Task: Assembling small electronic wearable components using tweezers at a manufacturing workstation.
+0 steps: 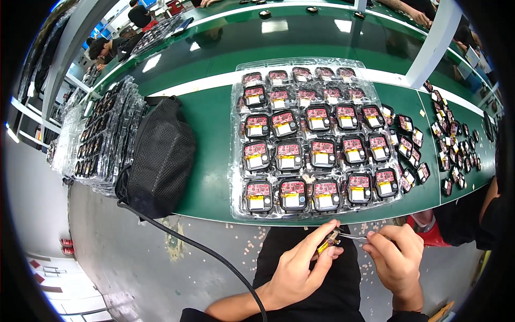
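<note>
Over my lap, just off the table's front edge, my left hand pinches a small electronic module with a yellow strip, held tilted between thumb and fingers. My right hand grips a pair of metal tweezers, whose tip reaches the module's edge; whether it touches cannot be made out. Beyond my hands lies a clear plastic tray with rows of black square housings. Each housing, such as the near-left one, shows a red circuit board, a yellow strip and a white block.
A black mesh bag with a cable stands left of the tray, beside stacked filled trays. Loose housings spread rightward. A white post rises behind. Beyond runs a green conveyor belt; other people sit around it.
</note>
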Demonstrator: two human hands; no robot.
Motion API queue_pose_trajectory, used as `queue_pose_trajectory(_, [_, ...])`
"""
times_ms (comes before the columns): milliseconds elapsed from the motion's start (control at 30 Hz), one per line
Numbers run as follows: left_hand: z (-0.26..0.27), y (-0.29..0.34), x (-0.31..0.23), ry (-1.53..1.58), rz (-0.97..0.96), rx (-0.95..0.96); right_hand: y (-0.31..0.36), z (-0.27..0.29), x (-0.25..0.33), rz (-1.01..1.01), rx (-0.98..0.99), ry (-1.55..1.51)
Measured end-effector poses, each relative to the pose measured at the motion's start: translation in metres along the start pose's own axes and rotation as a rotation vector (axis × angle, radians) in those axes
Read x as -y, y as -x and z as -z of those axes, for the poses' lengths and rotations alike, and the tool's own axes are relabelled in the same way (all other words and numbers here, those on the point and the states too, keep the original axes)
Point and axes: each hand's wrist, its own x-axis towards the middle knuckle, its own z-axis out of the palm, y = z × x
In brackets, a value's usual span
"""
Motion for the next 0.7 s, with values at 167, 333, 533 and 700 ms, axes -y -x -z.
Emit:
queue_pose_trajectory(167, [0.001,-0.002,0.002,0.027,0.027,-0.059,-0.002,-0.007,0.004,0.073,0.001,0.081])
queue_pose_trajectory(333, [0.003,-0.004,0.003,0.022,-0.008,-0.047,0.001,-0.010,0.003,0.119,-0.040,0.115])
queue_pose_trajectory(533, [0.000,-0.007,0.003,0.082,0.002,-0.080,0.007,-0.019,0.002,0.085,-0.102,0.114])
queue_pose_trajectory(700, [0.000,-0.006,0.004,0.057,0.001,-0.080,0.001,-0.022,0.001,-0.041,-0.065,-0.122])
